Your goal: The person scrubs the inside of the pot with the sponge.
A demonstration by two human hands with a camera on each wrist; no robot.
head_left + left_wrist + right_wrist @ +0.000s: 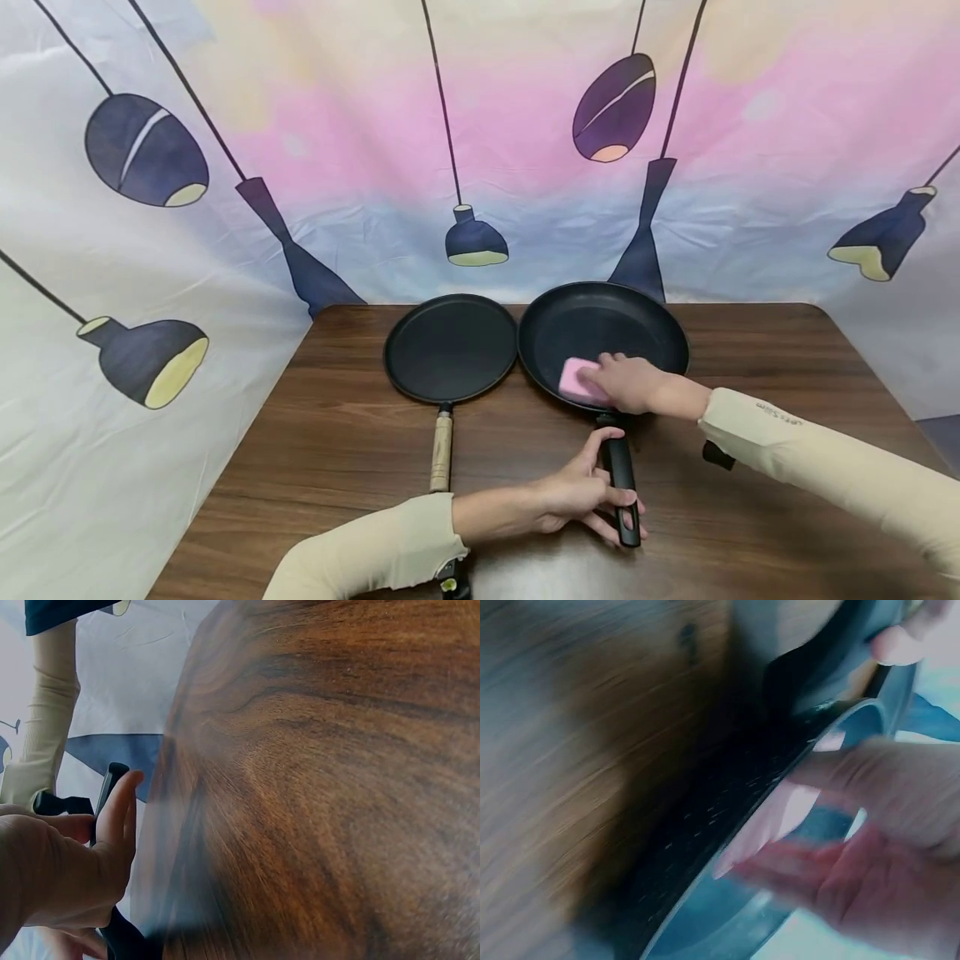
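A deep black frying pan point(603, 329) lies on the right half of the wooden table, its black handle point(619, 475) pointing toward the front. The left hand point(573, 497) grips that handle, thumb and fingers on either side of it; the left wrist view shows this hand point(82, 862) around the handle point(112, 784). The right hand point(633, 383) holds a pink sponge point(577, 379) against the pan's inner surface near the front rim. In the right wrist view, blurred, the right hand point(877, 832) pinches the sponge point(769, 821) inside the pan's rim point(705, 877).
A flat black pan point(451, 348) with a wooden handle point(442, 450) stands directly left of the frying pan, rims touching or nearly so. The brown table point(780, 367) ends at a hanging cloth point(360, 150) printed with lamps. Both forearms cross over the table's front part.
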